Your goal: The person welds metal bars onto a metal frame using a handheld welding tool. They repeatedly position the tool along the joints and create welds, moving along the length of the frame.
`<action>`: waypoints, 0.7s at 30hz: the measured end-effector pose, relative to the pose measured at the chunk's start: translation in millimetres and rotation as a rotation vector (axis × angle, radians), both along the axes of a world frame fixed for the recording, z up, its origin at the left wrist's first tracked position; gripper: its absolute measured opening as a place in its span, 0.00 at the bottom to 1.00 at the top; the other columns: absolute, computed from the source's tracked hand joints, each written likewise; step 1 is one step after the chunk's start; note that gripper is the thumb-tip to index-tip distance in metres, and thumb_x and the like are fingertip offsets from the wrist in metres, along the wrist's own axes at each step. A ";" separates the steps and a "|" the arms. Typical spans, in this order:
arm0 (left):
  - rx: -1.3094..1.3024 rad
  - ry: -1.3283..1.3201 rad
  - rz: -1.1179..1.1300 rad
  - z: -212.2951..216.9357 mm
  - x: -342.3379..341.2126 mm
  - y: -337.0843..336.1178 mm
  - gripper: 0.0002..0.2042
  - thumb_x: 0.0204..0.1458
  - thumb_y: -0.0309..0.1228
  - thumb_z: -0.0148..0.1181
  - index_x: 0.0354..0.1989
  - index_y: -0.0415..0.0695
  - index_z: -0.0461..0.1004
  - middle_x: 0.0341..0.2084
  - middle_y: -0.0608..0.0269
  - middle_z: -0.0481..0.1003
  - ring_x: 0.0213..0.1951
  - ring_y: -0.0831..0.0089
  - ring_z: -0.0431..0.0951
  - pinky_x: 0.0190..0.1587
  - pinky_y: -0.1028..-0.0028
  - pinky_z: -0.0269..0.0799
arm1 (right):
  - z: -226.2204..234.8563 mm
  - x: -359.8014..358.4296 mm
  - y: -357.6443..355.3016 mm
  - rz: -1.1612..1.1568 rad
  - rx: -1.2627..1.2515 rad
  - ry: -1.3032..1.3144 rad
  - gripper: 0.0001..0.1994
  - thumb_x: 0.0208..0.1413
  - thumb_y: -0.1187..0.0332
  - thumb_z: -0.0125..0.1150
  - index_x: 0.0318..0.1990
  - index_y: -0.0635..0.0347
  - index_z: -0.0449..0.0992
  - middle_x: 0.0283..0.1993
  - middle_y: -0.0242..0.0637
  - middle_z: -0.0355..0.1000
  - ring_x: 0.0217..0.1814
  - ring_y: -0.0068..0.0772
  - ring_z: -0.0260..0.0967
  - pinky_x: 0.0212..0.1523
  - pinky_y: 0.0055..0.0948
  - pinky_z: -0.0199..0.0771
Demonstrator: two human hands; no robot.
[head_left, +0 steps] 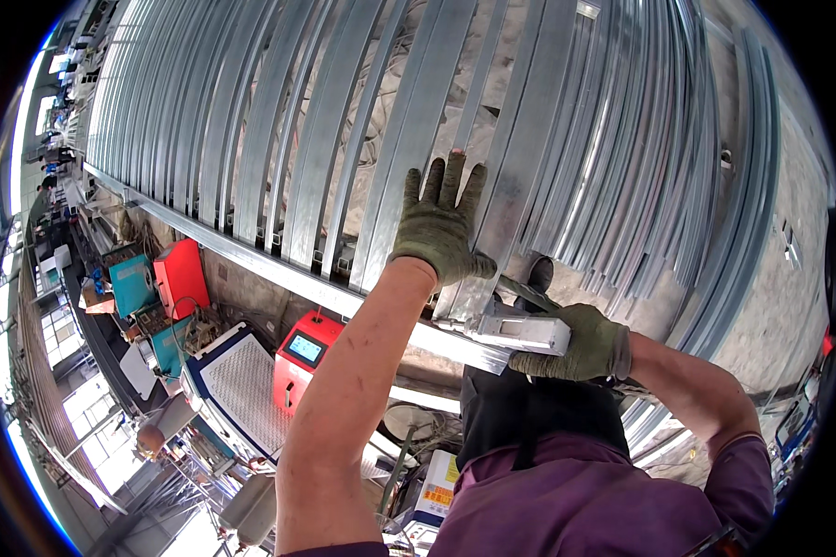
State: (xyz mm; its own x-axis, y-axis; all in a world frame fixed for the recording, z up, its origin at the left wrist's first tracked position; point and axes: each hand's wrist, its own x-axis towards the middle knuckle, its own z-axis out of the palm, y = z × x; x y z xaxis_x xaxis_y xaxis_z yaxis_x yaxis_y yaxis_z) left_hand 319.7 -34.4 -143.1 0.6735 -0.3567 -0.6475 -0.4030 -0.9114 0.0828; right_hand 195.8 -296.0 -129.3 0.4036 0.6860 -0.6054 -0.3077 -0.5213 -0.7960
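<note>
My left hand (pixel 440 230), in a dark green work glove with one bare fingertip showing, lies with fingers spread on the flat grey metal bars (pixel 424 102). My right hand (pixel 585 345), gloved the same way, is wrapped round a white boxy hand tool (pixel 525 332). The tool's narrow end points left, at the near ends of the bars by my left wrist. A long metal rail (pixel 251 267) runs crosswise under these ends. Part of the tool's grip is hidden behind my right glove.
Many thin metal strips (pixel 622 158) lie bundled to the right, over a concrete floor (pixel 794 223). Beyond the rail at left stand a red machine with a small screen (pixel 304 357), another red box (pixel 182 278), teal equipment (pixel 133 284) and a checkered-plate case (pixel 246 385).
</note>
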 end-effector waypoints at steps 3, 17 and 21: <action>0.014 0.017 0.002 4.9 1.8 -3.3 0.73 0.50 0.73 0.74 0.92 0.53 0.30 0.91 0.46 0.28 0.91 0.51 0.30 0.90 0.47 0.23 | 1.7 -0.5 0.5 -0.019 -0.009 0.084 0.33 0.64 0.36 0.74 0.69 0.43 0.84 0.38 0.30 0.88 0.37 0.28 0.87 0.46 0.32 0.87; -0.005 -0.018 -0.007 3.6 0.6 -1.7 0.73 0.50 0.73 0.75 0.92 0.53 0.31 0.91 0.45 0.28 0.91 0.50 0.32 0.90 0.46 0.25 | 2.0 -7.7 3.4 0.010 -0.065 0.035 0.37 0.62 0.33 0.74 0.71 0.46 0.83 0.52 0.41 0.89 0.55 0.44 0.88 0.61 0.41 0.86; -0.013 -0.014 -0.006 2.8 0.4 -0.8 0.73 0.50 0.73 0.74 0.92 0.52 0.31 0.91 0.45 0.28 0.91 0.49 0.32 0.89 0.46 0.25 | 15.3 -1.6 6.2 0.006 -0.103 0.023 0.38 0.61 0.32 0.75 0.71 0.46 0.83 0.52 0.42 0.89 0.55 0.45 0.88 0.60 0.42 0.86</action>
State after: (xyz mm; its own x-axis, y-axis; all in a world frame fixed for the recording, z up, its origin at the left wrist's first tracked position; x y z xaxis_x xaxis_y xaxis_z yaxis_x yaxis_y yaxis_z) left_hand 320.1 -35.2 -140.3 0.6806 -0.3689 -0.6330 -0.4093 -0.9080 0.0891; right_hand 194.2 -289.7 -114.0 0.3847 0.6221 -0.6819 -0.3216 -0.6021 -0.7308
